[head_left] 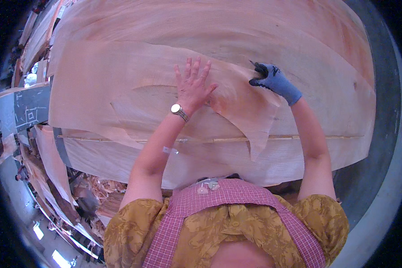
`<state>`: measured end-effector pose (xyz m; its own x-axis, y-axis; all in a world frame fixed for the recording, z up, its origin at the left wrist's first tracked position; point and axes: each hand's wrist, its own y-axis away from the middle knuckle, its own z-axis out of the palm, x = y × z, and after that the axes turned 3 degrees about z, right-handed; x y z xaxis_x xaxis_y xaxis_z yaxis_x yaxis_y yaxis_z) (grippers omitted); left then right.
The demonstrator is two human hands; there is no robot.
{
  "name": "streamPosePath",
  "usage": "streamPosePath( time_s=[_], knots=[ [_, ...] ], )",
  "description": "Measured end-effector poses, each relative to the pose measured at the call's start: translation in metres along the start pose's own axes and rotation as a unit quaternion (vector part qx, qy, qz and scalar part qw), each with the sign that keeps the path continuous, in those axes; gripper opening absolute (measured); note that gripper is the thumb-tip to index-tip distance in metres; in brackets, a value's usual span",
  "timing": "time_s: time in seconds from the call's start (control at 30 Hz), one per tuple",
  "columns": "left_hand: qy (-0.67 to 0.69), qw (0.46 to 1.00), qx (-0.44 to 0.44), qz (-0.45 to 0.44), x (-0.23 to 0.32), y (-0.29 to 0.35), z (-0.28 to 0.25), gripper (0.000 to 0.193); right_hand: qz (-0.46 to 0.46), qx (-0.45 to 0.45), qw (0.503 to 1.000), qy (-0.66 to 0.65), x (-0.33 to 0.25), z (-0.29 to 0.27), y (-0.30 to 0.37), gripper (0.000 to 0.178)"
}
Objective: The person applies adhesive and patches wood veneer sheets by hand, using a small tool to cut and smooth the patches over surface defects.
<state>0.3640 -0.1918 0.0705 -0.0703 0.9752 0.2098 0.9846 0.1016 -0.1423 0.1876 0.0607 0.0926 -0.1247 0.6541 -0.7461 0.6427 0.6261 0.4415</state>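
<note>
while the left hand splays on veneer, the right hand half-curls, hold unclear.

The scene is seen from high up, through the left one of two cameras worn on the head, and is looked down on. The pink checked cloth apron is caught close by at 6 o'clock. Farther off, the wide, flat, pale pink sheet of thin wood is spread toward 12 o'clock. Edges are bent near the round dark rim.
</note>
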Motion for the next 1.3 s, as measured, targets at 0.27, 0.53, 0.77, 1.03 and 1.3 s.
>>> streamPosePath(
  time_s=[0.27, 0.53, 0.77, 1.03, 1.3],
  knots=[
    [-0.001, 0.999, -0.018, -0.046, -0.003, -0.001, 0.013, 0.075, -0.053, 0.175, 0.982, 0.048, -0.008, -0.025, 0.010, 0.044],
    [0.017, 0.991, 0.051, -0.121, -0.040, 0.003, 0.038, 0.072, -0.191, 0.136, 0.966, 0.107, -0.041, 0.068, 0.001, 0.034],
    [-0.010, 0.987, 0.064, -0.148, -0.048, 0.001, 0.043, 0.059, -0.102, 0.054, 0.894, 0.432, -0.100, 0.155, -0.068, 0.025],
    [-0.006, 0.980, 0.031, -0.197, -0.052, -0.003, 0.035, 0.051, -0.117, 0.057, 0.898, 0.421, -0.106, 0.176, -0.077, 0.026],
    [0.011, 0.975, 0.005, -0.223, -0.038, -0.011, 0.020, 0.081, -0.070, 0.006, 0.882, 0.466, -0.045, 0.177, 0.033, 0.040]
  ],
)
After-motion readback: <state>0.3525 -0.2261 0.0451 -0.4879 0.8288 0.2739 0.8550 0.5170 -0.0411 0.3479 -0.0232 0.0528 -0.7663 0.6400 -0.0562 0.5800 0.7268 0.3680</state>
